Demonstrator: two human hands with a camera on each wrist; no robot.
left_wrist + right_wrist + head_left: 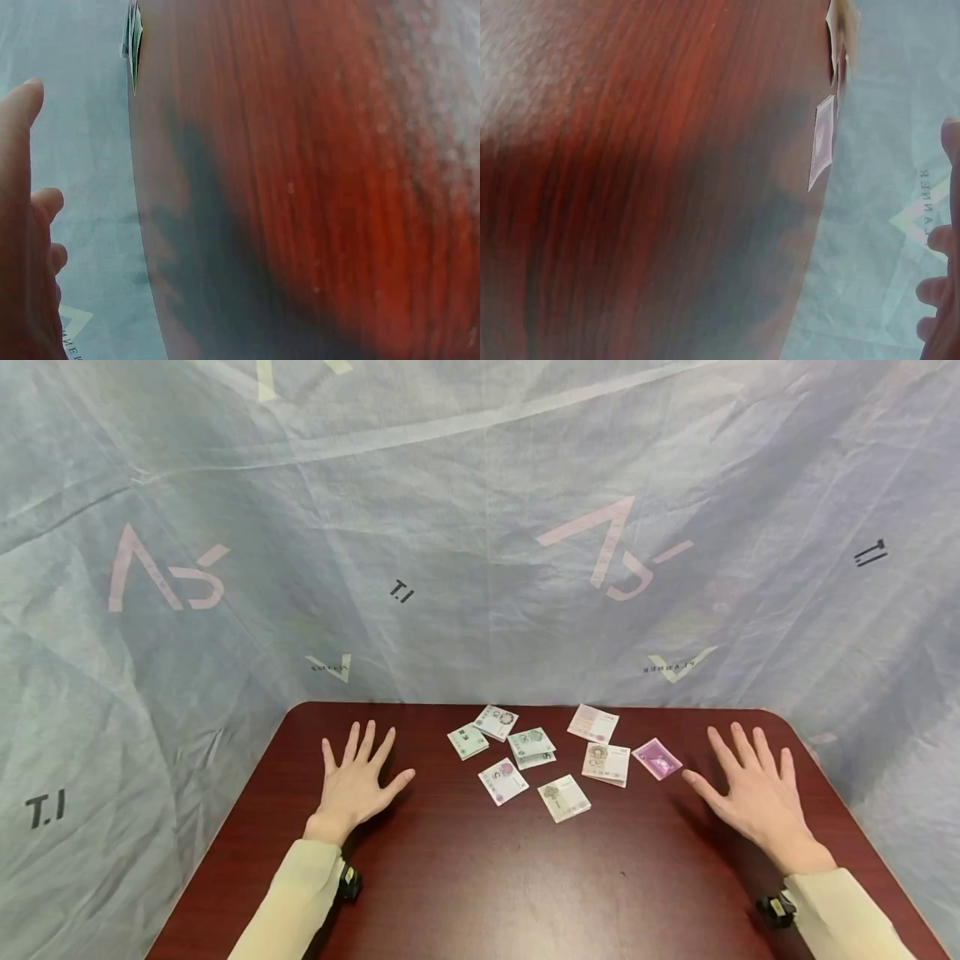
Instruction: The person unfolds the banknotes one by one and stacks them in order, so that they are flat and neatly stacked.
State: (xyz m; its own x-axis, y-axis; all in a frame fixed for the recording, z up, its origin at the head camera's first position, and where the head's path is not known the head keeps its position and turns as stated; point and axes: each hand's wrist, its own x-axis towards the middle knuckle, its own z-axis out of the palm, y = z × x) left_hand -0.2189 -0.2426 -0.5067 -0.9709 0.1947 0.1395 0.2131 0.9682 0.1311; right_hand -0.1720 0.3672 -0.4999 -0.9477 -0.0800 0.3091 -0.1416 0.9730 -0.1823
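Observation:
My left hand (356, 787), fingers spread and straight, is over the left side of the table, holding nothing. On the right side my right hand (759, 797) is spread the same way, also holding nothing. Several folded banknotes lie between them toward the far edge. Nearest the left hand is a green banknote (468, 742), beside a grey-green one (496, 722) and a green folded one (531, 743). A pale purple banknote (503, 782) and an olive one (564, 798) lie closer in. Toward the right are a pink banknote (593, 724), a brown one (606, 762) and a bright purple card-like piece (657, 759) near my right thumb.
The dark red wooden table (525, 885) has rounded far corners. A grey cloth (480, 527) printed with logos hangs behind it and along both sides. Each wrist carries a small black camera, one at the left cuff (300, 881). Hand shadows fall on the wood.

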